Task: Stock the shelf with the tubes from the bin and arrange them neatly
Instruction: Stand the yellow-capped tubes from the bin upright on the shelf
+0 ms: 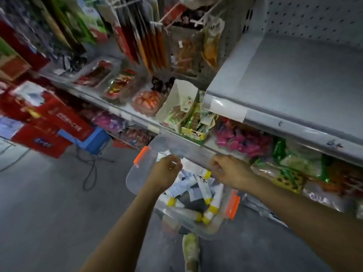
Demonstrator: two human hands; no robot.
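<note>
Rim of clear orange-latched plastic bin (215, 227) was gripped by left hand (167, 171) and right hand (225, 170); white yellow-capped tubes (204, 186) lay heaped inside.

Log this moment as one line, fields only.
phase: opening bin | left hand: grips lid | right hand: grips lid | tubes: in bin | shelf: no tubes yet

The left hand (167, 171) and right hand (225, 170) both grip the edge of a clear plastic lid with an orange latch (138, 178). It is held over a clear plastic bin (216, 226) holding jumbled white yellow-capped tubes (204, 183). A grey metal shelf (294, 85) lies up to the right.
</note>
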